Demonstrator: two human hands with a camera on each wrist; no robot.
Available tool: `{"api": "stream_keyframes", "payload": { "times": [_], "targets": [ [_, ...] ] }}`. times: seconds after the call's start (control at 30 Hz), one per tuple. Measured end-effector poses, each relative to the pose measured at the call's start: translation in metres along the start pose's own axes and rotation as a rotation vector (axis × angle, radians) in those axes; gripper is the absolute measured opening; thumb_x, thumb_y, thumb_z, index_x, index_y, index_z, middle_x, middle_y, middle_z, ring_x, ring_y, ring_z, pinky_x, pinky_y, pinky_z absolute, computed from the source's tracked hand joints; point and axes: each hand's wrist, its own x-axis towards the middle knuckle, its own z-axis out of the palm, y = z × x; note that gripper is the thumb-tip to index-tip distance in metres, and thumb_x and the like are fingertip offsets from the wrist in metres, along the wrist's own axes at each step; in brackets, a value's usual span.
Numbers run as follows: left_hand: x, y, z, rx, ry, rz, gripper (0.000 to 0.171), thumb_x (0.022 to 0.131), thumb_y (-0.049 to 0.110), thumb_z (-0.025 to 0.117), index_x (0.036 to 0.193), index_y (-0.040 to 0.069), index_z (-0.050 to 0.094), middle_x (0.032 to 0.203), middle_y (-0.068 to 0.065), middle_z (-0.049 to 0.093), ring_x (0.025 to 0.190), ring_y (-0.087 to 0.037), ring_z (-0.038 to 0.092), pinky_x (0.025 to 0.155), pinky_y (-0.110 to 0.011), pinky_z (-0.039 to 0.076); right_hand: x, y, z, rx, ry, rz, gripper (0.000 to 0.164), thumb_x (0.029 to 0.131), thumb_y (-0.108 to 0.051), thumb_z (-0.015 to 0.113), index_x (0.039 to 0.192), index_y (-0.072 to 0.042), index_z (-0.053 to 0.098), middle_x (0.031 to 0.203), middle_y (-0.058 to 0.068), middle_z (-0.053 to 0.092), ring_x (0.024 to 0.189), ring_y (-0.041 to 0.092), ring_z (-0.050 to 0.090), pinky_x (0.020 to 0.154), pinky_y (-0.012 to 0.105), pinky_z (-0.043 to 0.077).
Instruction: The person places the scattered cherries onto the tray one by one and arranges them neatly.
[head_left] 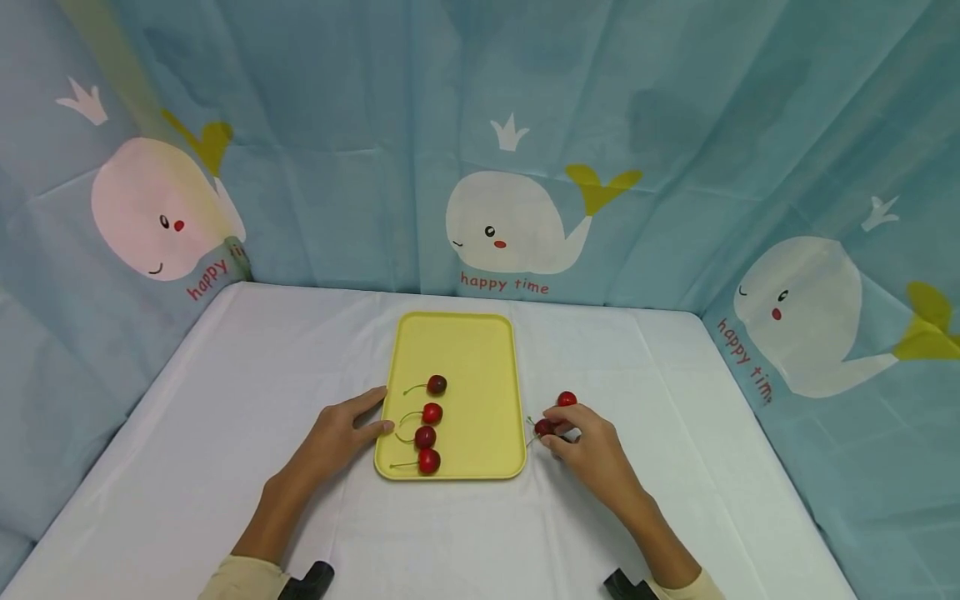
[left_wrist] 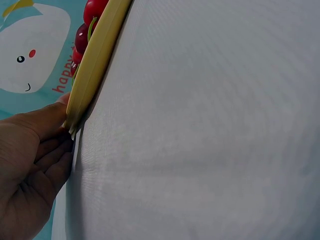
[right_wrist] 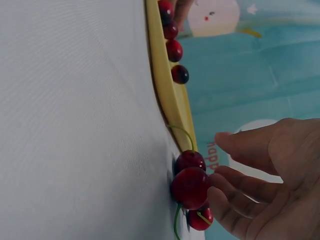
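Head view: a yellow tray (head_left: 480,375) lies on a white table (head_left: 450,533), in front of a blue curtain (head_left: 337,208) printed with whales (head_left: 510,221). Four cherries (head_left: 429,461) form a column on the tray's left side, their green stems (head_left: 403,465) pointing left. The left hand (head_left: 341,429) holds the tray by its left edge, thumb and finger at the rim. To the right of the tray, the right hand (head_left: 592,446) reaches down to the table. A dark cherry (head_left: 542,427) is at its fingertips; a red cherry (head_left: 567,399) lies just beyond, towards the curtain.

Left wrist view: the left hand grips the edge of the tray, its other fingers bent below the rim. Red and dark cherries show above the rim.

Right wrist view: three cherries (right_wrist: 190,189) are bunched on the table near the tray. The right hand is loose, thumb and fingers parted, not closed around any fruit. Its fingertips are beside the nearest cherry; whether they touch it, I cannot tell.
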Motion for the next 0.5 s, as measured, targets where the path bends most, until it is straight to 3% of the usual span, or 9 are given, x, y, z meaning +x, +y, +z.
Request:
{"api": "stream_keyframes", "payload": {
  "times": [0.23, 0.5],
  "targets": [
    [0.000, 0.001, 0.000, 0.005, 0.000, 0.007, 0.074, 0.099, 0.034, 0.076, 0.161, 0.008, 0.046, 0.165, -0.015, 0.045, 0.155, -0.041, 0.036, 0.124, -0.060, 0.035, -0.005, 0.005, -0.007, -0.042, -0.025, 0.015, 0.036, 0.082, -0.004, 0.091, 0.114, -0.016, 0.079, 0.108, -0.002, 0.074, 0.095, 0.015, 0.068, 0.072, 0.021, 0.056],
    [0.000, 0.000, 0.001, 0.007, 0.006, 0.005, 0.074, 0.099, 0.032, 0.077, 0.161, 0.008, 0.046, 0.164, -0.015, 0.046, 0.155, -0.041, 0.036, 0.124, -0.060, 0.036, -0.006, 0.006, -0.012, -0.122, -0.080, 0.064, 0.035, 0.082, -0.006, 0.091, 0.114, -0.014, 0.079, 0.107, -0.002, 0.072, 0.097, 0.015, 0.064, 0.079, 0.026, 0.056]
  ]
}}
